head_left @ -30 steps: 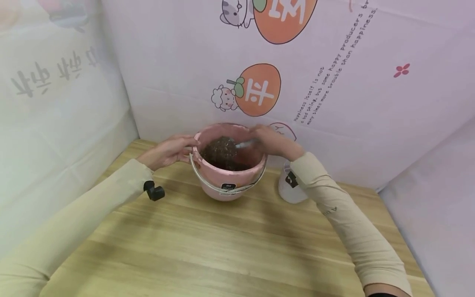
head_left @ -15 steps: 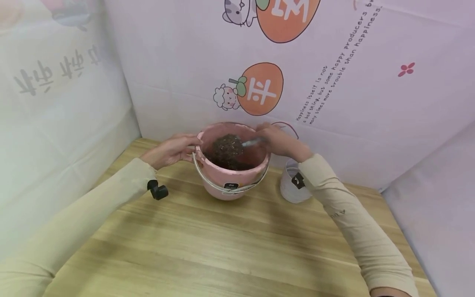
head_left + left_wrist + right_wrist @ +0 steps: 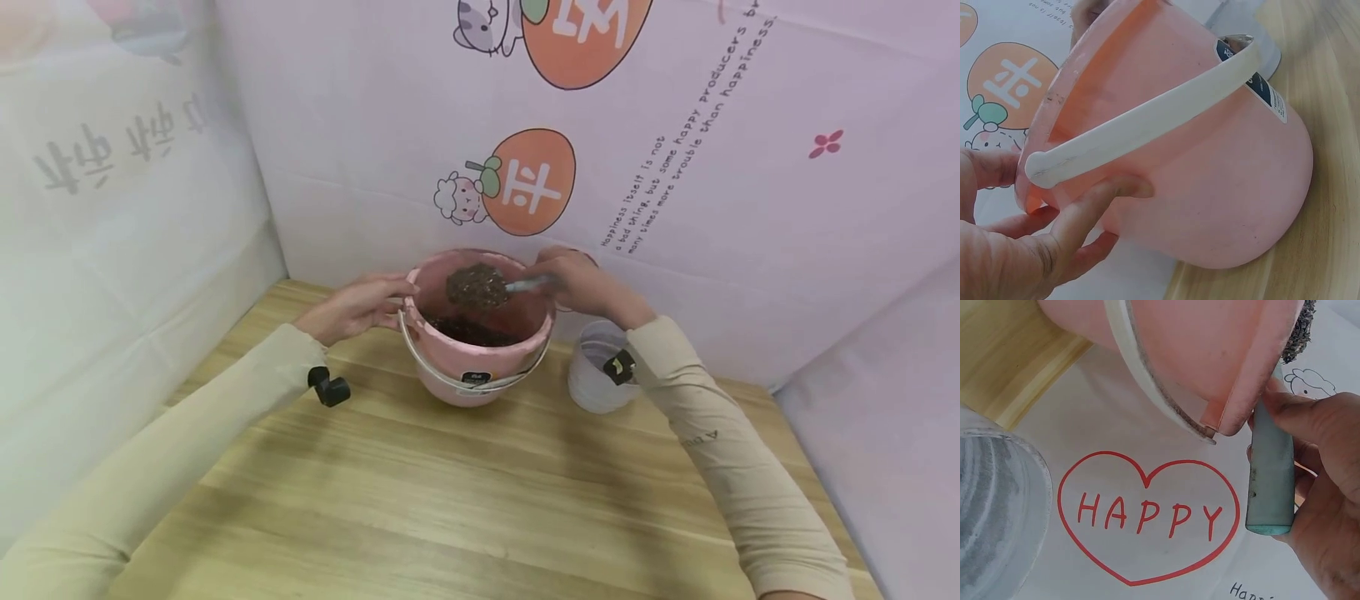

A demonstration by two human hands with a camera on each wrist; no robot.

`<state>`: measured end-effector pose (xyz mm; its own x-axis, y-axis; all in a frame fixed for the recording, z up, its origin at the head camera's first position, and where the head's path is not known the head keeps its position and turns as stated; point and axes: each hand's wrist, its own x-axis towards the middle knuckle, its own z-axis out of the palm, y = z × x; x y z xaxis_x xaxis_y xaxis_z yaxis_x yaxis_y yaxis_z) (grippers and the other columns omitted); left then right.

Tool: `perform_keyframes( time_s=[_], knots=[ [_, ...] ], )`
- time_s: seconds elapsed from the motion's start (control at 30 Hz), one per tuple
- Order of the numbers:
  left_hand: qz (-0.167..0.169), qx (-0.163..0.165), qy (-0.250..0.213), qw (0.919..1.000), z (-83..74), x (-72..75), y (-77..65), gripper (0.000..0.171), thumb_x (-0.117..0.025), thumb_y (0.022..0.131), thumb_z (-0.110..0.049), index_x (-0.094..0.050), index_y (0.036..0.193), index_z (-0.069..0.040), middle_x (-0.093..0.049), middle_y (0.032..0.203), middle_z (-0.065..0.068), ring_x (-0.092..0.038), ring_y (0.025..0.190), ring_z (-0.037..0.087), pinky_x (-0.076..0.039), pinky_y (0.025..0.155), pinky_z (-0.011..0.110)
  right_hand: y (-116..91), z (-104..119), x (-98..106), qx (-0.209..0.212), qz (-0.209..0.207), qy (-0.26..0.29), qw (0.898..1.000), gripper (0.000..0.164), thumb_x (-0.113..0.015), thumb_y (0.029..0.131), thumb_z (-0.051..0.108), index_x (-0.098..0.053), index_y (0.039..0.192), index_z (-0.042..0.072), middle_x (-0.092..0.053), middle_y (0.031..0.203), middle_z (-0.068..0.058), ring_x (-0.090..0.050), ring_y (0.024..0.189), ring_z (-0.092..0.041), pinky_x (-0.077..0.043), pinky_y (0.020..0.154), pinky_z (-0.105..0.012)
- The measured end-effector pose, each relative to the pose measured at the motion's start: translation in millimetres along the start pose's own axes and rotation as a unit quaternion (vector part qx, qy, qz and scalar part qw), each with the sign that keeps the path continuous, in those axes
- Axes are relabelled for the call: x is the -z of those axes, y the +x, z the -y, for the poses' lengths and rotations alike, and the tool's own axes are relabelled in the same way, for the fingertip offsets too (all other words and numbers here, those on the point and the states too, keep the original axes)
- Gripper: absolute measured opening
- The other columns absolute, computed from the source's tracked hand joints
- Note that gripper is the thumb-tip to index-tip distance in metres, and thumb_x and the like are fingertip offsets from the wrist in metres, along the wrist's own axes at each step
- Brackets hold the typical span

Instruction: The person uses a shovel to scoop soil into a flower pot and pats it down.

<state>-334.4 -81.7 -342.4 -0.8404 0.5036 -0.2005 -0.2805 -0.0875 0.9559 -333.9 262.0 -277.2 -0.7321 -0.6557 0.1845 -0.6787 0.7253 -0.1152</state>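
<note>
Right hand point(image 3: 577, 283): you are grasping the scoop by its grey-green handle point(image 3: 1270, 481), fingers curling round it, butt end sticking out. The blade is hiding under a heap of soil point(image 3: 477, 286).

Left hand point(image 3: 360, 308): you are gripping the pink bucket point(image 3: 450, 360) by its rim, thumb over the edge, fingers lying along the outer wall.

Change: over the last second the heap is lifting off the soil bed point(image 3: 467, 331) and drifting slightly right — pink wall is showing between them, so the load is probably complete and hanging free.

Scoop, place: hovering within the bucket's mouth, handle passing the right rim; whether they are touching, you cannot tell.

White bail point(image 3: 1147, 134): drooping across the bucket's front.

White pot point(image 3: 592, 387): standing upright just right of the bucket, your sleeve point(image 3: 720, 442) partly covering it.

Edges: the printed hanging point(image 3: 360, 142) is crowding the back — the wooden tabletop point(image 3: 450, 508) is offering more room nearer you. Any tilt over the rim is risking spillage.
</note>
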Motion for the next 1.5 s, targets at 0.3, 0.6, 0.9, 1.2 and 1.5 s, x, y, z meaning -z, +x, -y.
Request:
perform_keyframes(
  time_s=[0.3,0.6,0.9,1.2,1.5],
  knots=[
    [-0.005,0.008,-0.009,0.9999,-0.2,-1.5,1.9,0.056,-0.046,0.110,-0.005,-0.026,0.161,0.005,-0.059,0.099,0.008,-0.067,0.075,0.011,-0.064,0.076,0.027,-5.9,-11.6,4.1,0.036,-0.003,0.035,0.999,0.032,-0.074,0.090,-0.006,-0.076,0.122,0.000,-0.072,0.101,-0.016,-0.063,0.098,-0.033,-0.053,0.089,-0.049],
    [-0.006,0.005,-0.001,1.0000,1.4,-3.5,2.3,0.050,-0.047,0.109,-0.004,-0.034,0.156,0.008,-0.059,0.099,0.008,-0.066,0.077,0.012,-0.064,0.077,0.027,-13.6,-25.5,9.1,0.078,-0.022,0.081,0.993,0.021,-0.075,0.088,-0.010,-0.078,0.107,-0.005,-0.076,0.100,-0.018,-0.069,0.094,-0.034,-0.055,0.089,-0.051],
    [-0.004,0.006,0.006,1.0000,2.6,-4.2,6.0,0.050,-0.045,0.109,-0.004,-0.033,0.155,0.010,-0.059,0.090,0.005,-0.065,0.075,0.012,-0.064,0.075,0.027,-24.9,-27.7,10.3,0.062,-0.017,0.083,0.994,0.022,-0.075,0.089,-0.009,-0.079,0.109,-0.003,-0.075,0.093,-0.014,-0.066,0.083,-0.026,-0.054,0.077,-0.042],
    [-0.007,0.002,0.015,0.9999,-1.7,-7.6,8.4,0.044,-0.047,0.109,-0.005,-0.038,0.148,0.013,-0.058,0.087,0.002,-0.065,0.078,0.013,-0.064,0.076,0.028,-41.0,-28.4,22.2,0.021,-0.033,0.061,0.997,0.024,-0.074,0.090,-0.008,-0.077,0.113,-0.006,-0.074,0.101,-0.017,-0.065,0.095,-0.033,-0.053,0.086,-0.048],
    [0.004,0.001,0.006,1.0000,-0.7,-8.2,7.6,0.048,-0.045,0.110,-0.005,-0.033,0.153,0.012,-0.058,0.090,0.004,-0.065,0.075,0.011,-0.063,0.077,0.029,-53.9,-34.1,32.7,0.024,-0.055,0.043,0.997,0.025,-0.076,0.089,-0.006,-0.077,0.114,-0.005,-0.073,0.096,-0.013,-0.063,0.087,-0.027,-0.052,0.077,-0.040]
  ],
)
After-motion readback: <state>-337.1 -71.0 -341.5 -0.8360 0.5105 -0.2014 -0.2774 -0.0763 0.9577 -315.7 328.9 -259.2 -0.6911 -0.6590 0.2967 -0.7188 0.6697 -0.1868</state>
